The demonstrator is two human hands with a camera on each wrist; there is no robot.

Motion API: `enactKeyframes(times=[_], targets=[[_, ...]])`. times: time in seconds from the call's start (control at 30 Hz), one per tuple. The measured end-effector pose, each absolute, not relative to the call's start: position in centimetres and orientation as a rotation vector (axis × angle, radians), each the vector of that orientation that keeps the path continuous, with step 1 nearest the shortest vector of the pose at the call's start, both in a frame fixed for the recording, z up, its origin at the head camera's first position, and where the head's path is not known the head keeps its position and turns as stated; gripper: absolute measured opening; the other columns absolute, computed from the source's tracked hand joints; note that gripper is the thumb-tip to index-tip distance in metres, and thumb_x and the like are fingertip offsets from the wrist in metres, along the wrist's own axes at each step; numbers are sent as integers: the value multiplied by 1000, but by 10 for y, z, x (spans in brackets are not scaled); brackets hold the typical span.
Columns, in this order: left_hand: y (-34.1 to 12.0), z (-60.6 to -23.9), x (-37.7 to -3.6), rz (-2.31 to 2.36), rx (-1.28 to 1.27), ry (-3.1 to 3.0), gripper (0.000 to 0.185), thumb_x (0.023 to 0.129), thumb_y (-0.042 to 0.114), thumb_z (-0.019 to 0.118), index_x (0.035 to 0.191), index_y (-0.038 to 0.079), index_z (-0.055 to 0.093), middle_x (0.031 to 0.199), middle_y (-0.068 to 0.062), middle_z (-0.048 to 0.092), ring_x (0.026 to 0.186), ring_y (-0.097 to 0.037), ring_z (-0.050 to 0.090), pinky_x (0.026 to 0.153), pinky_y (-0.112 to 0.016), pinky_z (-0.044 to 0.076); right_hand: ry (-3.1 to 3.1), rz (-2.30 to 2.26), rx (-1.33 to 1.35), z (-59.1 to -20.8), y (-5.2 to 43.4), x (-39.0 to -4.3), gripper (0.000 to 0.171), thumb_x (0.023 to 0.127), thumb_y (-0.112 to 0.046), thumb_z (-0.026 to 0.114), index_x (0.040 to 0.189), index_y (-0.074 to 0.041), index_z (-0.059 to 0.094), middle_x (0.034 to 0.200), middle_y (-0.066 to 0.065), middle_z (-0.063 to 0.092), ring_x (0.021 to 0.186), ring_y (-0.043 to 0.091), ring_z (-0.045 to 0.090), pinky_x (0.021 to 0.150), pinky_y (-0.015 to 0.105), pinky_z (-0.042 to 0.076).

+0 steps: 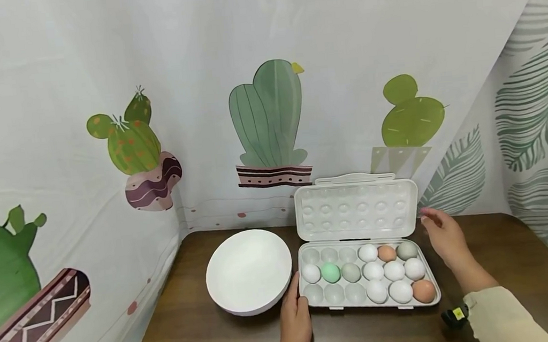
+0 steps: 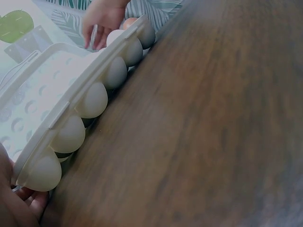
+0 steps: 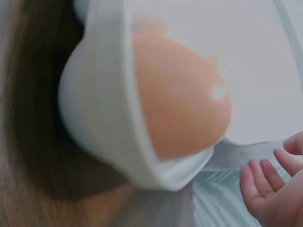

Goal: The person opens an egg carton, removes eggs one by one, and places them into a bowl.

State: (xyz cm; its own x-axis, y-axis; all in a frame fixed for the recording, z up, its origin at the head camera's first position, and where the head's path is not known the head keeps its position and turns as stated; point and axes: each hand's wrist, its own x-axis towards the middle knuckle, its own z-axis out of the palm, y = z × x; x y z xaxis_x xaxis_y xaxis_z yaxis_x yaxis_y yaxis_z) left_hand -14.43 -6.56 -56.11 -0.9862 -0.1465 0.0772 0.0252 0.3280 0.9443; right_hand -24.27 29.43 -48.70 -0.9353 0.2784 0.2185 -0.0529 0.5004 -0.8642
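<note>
A white plastic egg carton [image 1: 335, 305] lies on the table with its lid [image 1: 357, 210] raised at the back. Its right half holds white, brown and grey eggs, among them a brown egg [image 1: 423, 291] at the front right corner. Further left, the middle row carries a white egg [image 1: 311, 273], a green egg [image 1: 331, 273] and a grey egg [image 1: 351, 273]. My left hand [image 1: 295, 319] grips the carton's left end, fingers curled beneath the rim in the left wrist view. Beside the lid's right edge, my right hand [image 1: 445, 237] hangs with loosely bent fingers, holding nothing.
A white round bowl [image 1: 249, 272] stands left of the carton, close to my left hand. The brown wooden table [image 1: 185, 328] backs onto a hanging cloth [image 1: 196, 48] printed with cacti and leaves. A black strap-like device [image 1: 455, 316] is at my right wrist.
</note>
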Motion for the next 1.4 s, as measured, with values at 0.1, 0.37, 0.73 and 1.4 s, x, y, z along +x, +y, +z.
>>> enactKeyframes(times=[0.1,0.37,0.73,1.4], targets=[[-66,-562,-144,-1737,114,-2438,59,97,3,43,154,16,42,157,-9,46,147,-29,38,119,-54,31,-2316,1404,-199,-479,288,-240,35,103,-12,49,132,4,60,110,-8,60,86,-14,52,74,4,46],[-65,-560,-144,-1774,118,-2401,59,96,2,44,154,13,42,157,-11,44,146,-27,38,119,-47,33,-2185,1499,-127,-459,270,-231,33,102,-9,52,131,5,59,106,-25,57,98,-3,61,80,4,48],[-65,-561,-139,-1796,171,-2388,59,96,2,44,153,14,43,155,-14,46,142,-27,42,116,-47,37,-2279,1464,105,-448,238,-211,30,103,-11,54,131,-2,61,111,-20,60,104,-13,56,87,2,43],[-64,-562,-140,-1751,171,-2394,59,94,4,47,152,17,47,151,-13,51,135,-24,48,109,-37,43,-2554,1304,461,-457,187,-193,33,99,-11,62,132,-12,62,131,7,59,112,29,64,87,30,58]])
